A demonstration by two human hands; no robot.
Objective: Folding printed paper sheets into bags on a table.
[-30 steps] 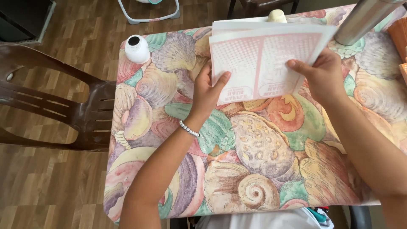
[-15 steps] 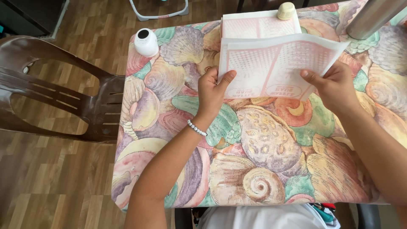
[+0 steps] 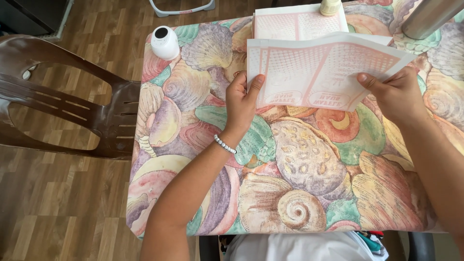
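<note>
My left hand (image 3: pixel 240 99) pinches the left edge of a pink-and-white printed paper sheet (image 3: pixel 319 72), thumb on top. At the sheet's right edge my right hand (image 3: pixel 397 94) grips it the same way. The sheet is held slightly above the table, bowed upward in the middle. Behind it a stack of similar printed sheets (image 3: pixel 297 23) lies flat at the table's far edge. A beaded bracelet circles my left wrist (image 3: pixel 225 144).
The table wears a cloth with a seashell pattern (image 3: pixel 290 183). A small white round jar (image 3: pixel 165 42) stands at the far left corner, a cream bottle (image 3: pixel 330 6) on the stack, a metal pole (image 3: pixel 427 17) far right. A brown plastic chair (image 3: pixel 72 111) sits left on wood flooring.
Both hands have drawn the sheet toward me, away from the stack, and lowered it flatter over the table. The view has shifted slightly to the right.
</note>
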